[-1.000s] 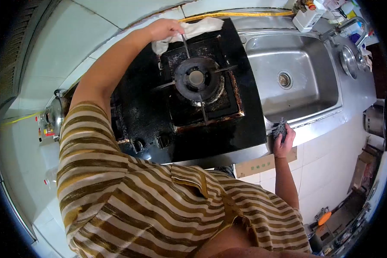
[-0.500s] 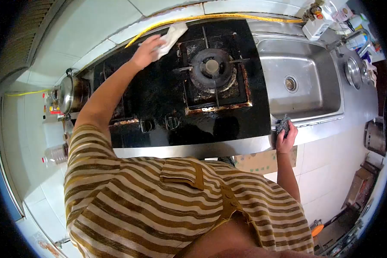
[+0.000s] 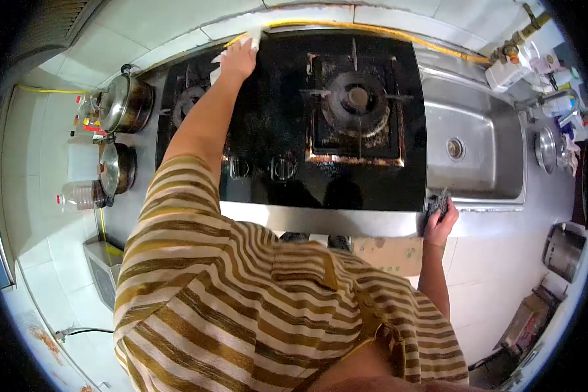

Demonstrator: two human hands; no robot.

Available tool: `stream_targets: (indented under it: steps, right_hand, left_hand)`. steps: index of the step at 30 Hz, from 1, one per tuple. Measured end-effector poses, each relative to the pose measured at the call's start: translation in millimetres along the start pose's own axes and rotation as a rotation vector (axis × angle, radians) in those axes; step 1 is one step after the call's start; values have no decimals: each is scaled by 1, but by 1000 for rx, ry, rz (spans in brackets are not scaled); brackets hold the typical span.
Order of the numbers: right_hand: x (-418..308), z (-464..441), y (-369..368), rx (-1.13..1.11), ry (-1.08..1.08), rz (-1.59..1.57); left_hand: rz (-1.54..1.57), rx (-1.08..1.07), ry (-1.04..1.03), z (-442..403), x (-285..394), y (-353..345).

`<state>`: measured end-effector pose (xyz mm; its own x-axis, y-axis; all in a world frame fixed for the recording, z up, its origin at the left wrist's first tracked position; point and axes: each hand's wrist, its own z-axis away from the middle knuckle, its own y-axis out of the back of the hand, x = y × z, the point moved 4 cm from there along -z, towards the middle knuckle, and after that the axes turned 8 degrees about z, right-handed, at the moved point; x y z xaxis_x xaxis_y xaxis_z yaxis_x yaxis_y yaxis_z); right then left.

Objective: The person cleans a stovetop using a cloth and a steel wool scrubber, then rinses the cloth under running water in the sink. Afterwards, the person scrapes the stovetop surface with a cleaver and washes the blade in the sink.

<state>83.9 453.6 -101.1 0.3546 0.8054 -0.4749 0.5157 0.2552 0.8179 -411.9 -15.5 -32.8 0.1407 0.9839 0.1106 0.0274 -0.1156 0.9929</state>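
Note:
My left hand [image 3: 239, 60] grips a white cloth [image 3: 255, 38] at the back edge of the black stove top [image 3: 268, 111], close to the yellow hose [image 3: 346, 25]. Part of the cloth is hidden behind the fingers. My right hand [image 3: 441, 223] holds a dark grey scouring pad [image 3: 439, 202] at the steel counter's front edge, by the near left corner of the sink [image 3: 483, 147]. The right burner [image 3: 357, 98] sits in a rusty, stained square tray. The left burner [image 3: 188, 104] is partly covered by my left forearm.
Lidded pots [image 3: 115, 108] stand left of the stove, with a plastic bottle [image 3: 78, 198] beyond them. Two control knobs [image 3: 283, 168] are near the stove's front. A metal bowl [image 3: 546, 149] and a faucet [image 3: 532, 103] are right of the sink. Cardboard [image 3: 389, 255] lies below the counter.
My left hand has moved the cloth left and farther back, to the stove's rear edge. My right hand stays by the sink corner with the pad. The view has shifted left, showing more pots.

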Motion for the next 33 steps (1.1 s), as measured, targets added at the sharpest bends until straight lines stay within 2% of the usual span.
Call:
stream_targets:
  steps: [1, 3, 4, 6, 7, 8, 10, 12, 13, 16, 19, 20, 22, 24, 26, 27, 28, 29, 30, 31, 32, 33]
  right_hand:
    - [3, 4, 0, -4, -3, -4]
    - [5, 0, -2, 31, 35, -7]
    - [5, 1, -2, 46, 43, -25]
    - [7, 1, -2, 50, 36, -32]
    - [7, 2, -3, 62, 29, -29]
    - [8, 0, -2, 58, 34, -33]
    - [3, 1, 0, 51, 47, -48]
    - [2, 1, 3, 54, 72, -43]
    - [4, 3, 3, 43, 58, -47]
    - [6, 0, 2, 41, 50, -82]
    - [5, 0, 4, 29, 57, -75]
    - [6, 2, 3, 20, 81, -87]
    - [8, 2, 2, 62, 82, -147]
    - [14, 3, 1, 37, 47, -209]
    - [15, 0, 0, 44, 70, -140]
    - [12, 0, 3, 38, 72, -145]
    - [15, -4, 2, 27, 76, -106]
    - [19, -6, 1, 6, 19, -163]
    - [22, -4, 2, -19, -44, -217]
    - [26, -7, 2, -44, -152, -397]
    - [32, -9, 1, -69, -259, -579]
    - [53, -7, -2, -79, -352, -658]
  left_hand:
    - [2, -13, -1, 9, 6, -1]
    - [47, -19, 306, 10, 22, 11]
    - [51, -17, 302, 14, 28, 8]
    - [-10, 51, 209, 23, 39, 3]
    - [-36, -1, 150, 36, 54, 6]
    - [-52, 36, -3, 34, 50, -21]
    - [-43, 8, -103, 79, 75, -4]
    - [47, 1, -167, 103, 71, -18]
    - [66, -70, -136, 121, 74, -8]
    - [62, -30, -230, 173, 80, 4]
    - [240, 51, -163, 219, 85, 27]
    - [319, 45, -118, 230, 87, 40]
    - [491, 197, -87, 241, 81, 48]
    - [856, 388, 26, 254, 65, 59]
    - [1246, 340, 268, 264, 34, 76]
    - [1386, 477, 222, 270, 12, 89]
    - [1465, 544, 274, 279, -7, 108]
    - [1532, 627, 359, 290, -21, 131]
    - [1797, 582, 324, 286, -61, 125]
    - [1917, 703, 319, 293, -76, 137]
    - [1995, 618, 281, 298, -91, 145]
    - [2084, 638, 274, 303, -111, 144]
